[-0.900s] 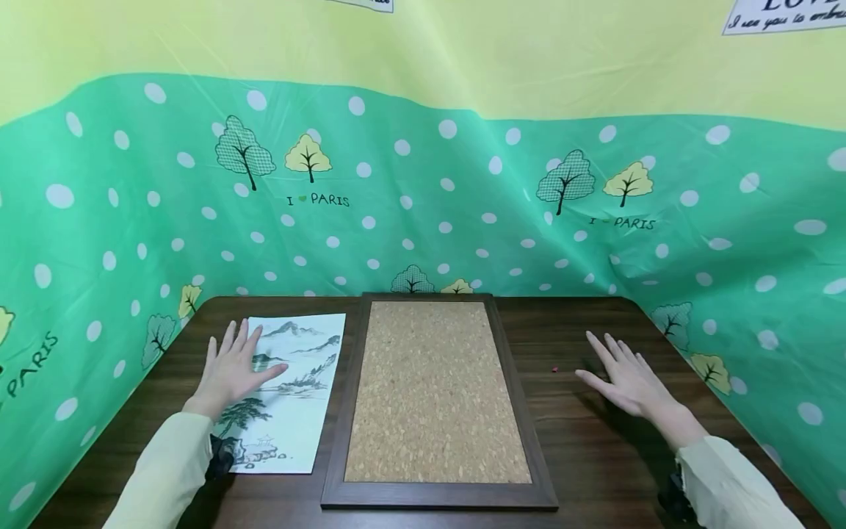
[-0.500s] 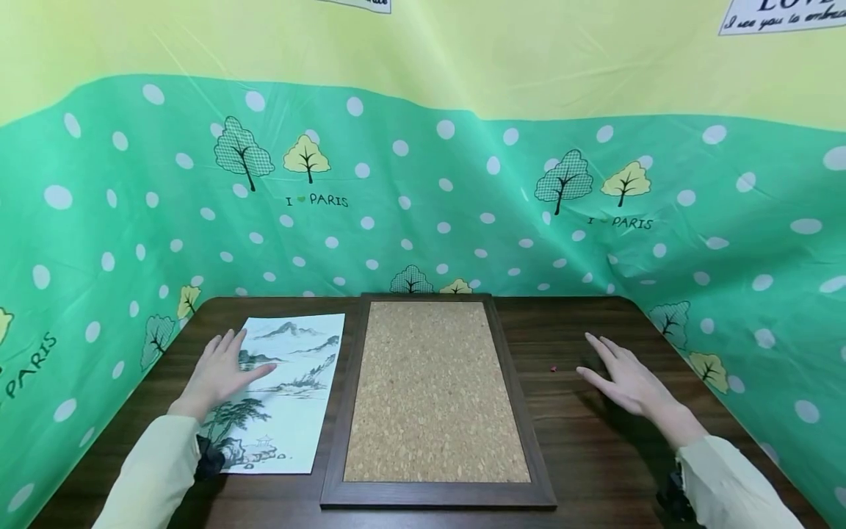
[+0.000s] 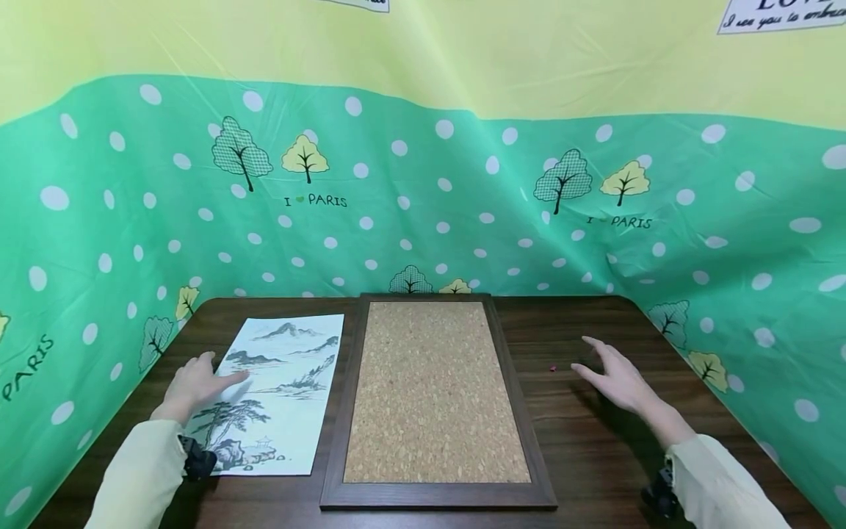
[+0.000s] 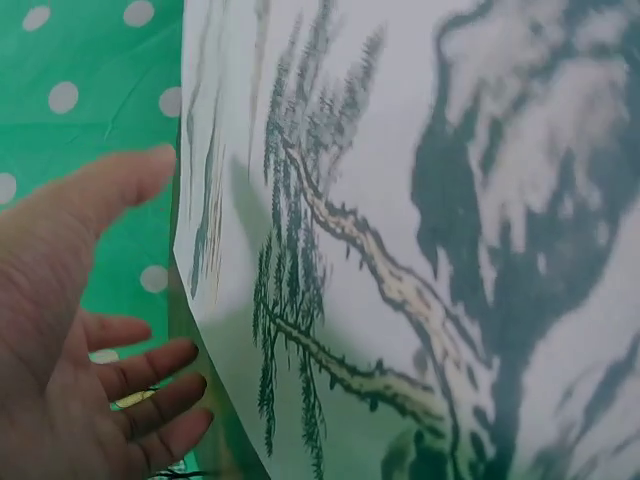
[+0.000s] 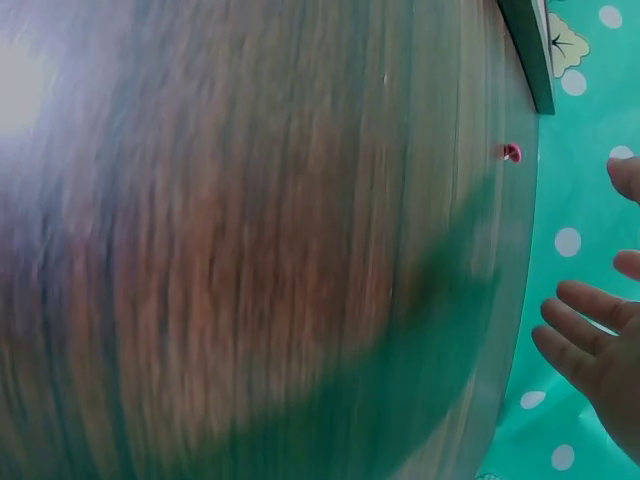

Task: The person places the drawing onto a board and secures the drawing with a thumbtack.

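Note:
A white sheet with an ink landscape of mountains and pines [image 3: 291, 400] lies left of the framed cork board [image 3: 439, 397]. At the sheet's left edge is my left hand [image 3: 198, 386], thumb reaching over the paper and fingers loosely bent, with nothing in its grasp. In the left wrist view the printed ink painting [image 4: 400, 280] fills most of the picture beside the hand. My right hand [image 3: 621, 378] hovers over the right side of the table, fingers relaxed and holding nothing. Close to its thumb lies a small pinkish-red push pin [image 5: 513, 153].
Everything rests on a dark wood-grain table [image 3: 555, 455]. The board's brown frame [image 3: 436, 496] stands raised along its edges. Behind and beside the table hangs a green and yellow cloth [image 3: 396, 184] with dots and trees.
My left hand has drawn back down and left, from over the sheet to its edge. The right hand has shifted slightly, its fingers bending a little. Sheet and board stay put.

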